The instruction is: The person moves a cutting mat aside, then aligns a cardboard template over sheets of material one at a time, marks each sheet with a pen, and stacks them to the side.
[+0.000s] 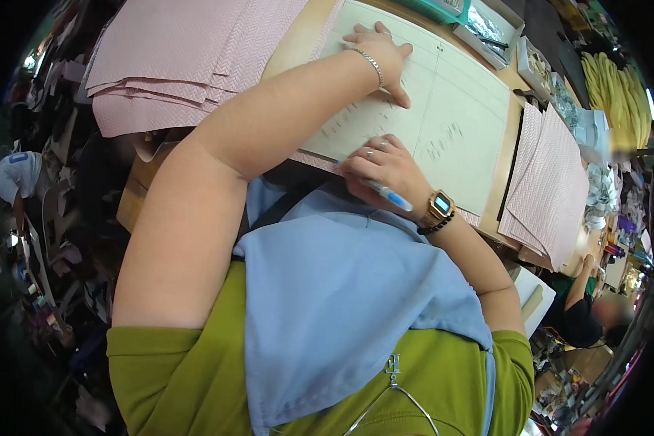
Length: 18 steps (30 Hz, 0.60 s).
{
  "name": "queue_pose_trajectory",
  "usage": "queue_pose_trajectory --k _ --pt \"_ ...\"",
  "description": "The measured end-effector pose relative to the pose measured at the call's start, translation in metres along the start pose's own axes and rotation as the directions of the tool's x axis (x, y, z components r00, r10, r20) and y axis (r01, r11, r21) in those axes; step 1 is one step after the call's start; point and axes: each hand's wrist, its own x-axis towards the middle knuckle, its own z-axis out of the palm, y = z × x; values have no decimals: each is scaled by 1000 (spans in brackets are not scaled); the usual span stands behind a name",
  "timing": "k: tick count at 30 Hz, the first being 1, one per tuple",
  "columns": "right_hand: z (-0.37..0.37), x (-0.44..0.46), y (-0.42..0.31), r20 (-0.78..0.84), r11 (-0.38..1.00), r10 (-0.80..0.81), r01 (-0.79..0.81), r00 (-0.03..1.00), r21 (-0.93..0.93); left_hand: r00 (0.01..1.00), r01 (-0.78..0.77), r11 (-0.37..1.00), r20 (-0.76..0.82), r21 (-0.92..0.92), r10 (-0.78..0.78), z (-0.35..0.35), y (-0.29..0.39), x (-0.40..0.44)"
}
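My left hand, with a chain bracelet at the wrist, lies with its fingers spread on a pale flat board marked with lines and handwriting. Below it, near the board's front edge, my right hand is closed around a white and blue pen. The blue end of the pen points toward the wristwatch. Pink textured material shows along the edges of the board, underneath it.
Stacks of pink textured sheets lie at the left, with more pink sheets at the right. Trays of small items stand behind the board. Yellow material is at the far right. Other people work at both sides.
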Motion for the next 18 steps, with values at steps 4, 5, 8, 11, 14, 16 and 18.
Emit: queue_pose_trajectory --k 4,5,8,11,14,16,18 --pt "19 18 -2 0 999 -36 36 999 -15 1000 -9 1000 -21 -22 8 1 -2 -1" --pt "19 16 -1 5 999 -36 36 999 -33 1000 -10 1000 -29 -24 9 1 -2 -2" --pt "7 -2 -3 -8 999 49 -49 999 -10 1000 -13 999 -26 -43 12 0 -2 -6" --pt "-27 -40 -11 -63 971 232 -227 971 76 1000 -16 998 -15 -68 15 3 -4 -2" --pt "-60 -91 -13 -238 888 460 -439 856 136 998 -42 997 -53 -58 39 5 -3 1" --pt "-75 -126 -17 -360 813 578 -556 732 176 994 -69 996 -87 -58 64 12 -7 7" --pt "-75 -154 -21 -412 717 692 -634 593 290 994 -79 995 -82 -55 74 9 -7 5"
